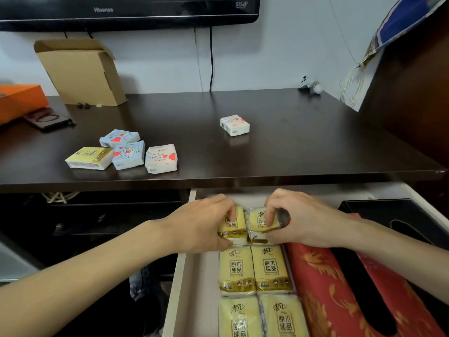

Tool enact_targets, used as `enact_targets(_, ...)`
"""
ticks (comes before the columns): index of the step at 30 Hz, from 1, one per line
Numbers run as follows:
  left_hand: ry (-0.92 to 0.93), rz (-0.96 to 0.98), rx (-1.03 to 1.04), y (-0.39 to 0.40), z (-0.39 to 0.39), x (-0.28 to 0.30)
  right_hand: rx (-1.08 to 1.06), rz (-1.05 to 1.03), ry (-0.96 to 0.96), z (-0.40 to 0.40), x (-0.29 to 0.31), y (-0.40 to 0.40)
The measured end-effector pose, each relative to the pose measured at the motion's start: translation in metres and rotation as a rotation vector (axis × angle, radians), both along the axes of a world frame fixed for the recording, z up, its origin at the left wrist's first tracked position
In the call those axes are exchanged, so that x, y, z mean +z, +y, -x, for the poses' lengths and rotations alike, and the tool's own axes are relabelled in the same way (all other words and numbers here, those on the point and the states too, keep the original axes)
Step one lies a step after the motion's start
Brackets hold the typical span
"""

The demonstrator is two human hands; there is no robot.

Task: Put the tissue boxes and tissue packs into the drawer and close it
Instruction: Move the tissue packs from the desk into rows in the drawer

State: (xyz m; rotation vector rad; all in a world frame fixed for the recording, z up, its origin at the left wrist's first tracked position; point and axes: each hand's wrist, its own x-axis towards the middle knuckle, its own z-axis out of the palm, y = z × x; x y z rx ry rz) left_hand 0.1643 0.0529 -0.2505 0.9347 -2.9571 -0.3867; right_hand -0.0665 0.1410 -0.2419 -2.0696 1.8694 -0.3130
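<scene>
The white drawer (184,283) stands open below the dark desktop (291,142). Inside lie several yellow tissue packs in two columns, beside a red tissue box (323,293) and a black tissue box (393,215). My left hand (204,224) grips the far left yellow pack (233,226). My right hand (298,217) grips the far right yellow pack (258,223). On the desktop lie a yellow pack (90,158), two blue heart packs (127,154), a white heart pack (161,158) and another white pack (234,125) further right.
A cardboard box (80,71) and an orange box (19,100) stand at the back left, with a dark phone-like object (48,119) near them. A TV (128,10) hangs above. Cables run down the wall. A dark cabinet side (413,93) rises on the right.
</scene>
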Motion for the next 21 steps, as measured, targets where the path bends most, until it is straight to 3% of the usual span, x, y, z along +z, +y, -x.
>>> enact_targets(8, 0.024, -0.009, -0.008, -0.006, 0.003, -0.006, -0.025, -0.068, 0.164, -0.010, 0.000, 0.000)
enact_targets(13, 0.034, 0.016, -0.041, -0.005, 0.003, -0.008, -0.007, -0.079, 0.160, -0.009, 0.002, 0.001)
enact_targets(16, 0.013, 0.066, -0.044, -0.004, 0.002, -0.004, -0.012, 0.000, 0.091, -0.009, 0.001, 0.004)
enact_targets(21, 0.093, 0.163, 0.006, 0.001, -0.014, 0.030, -0.107, 0.336, -0.239, -0.013, 0.003, 0.014)
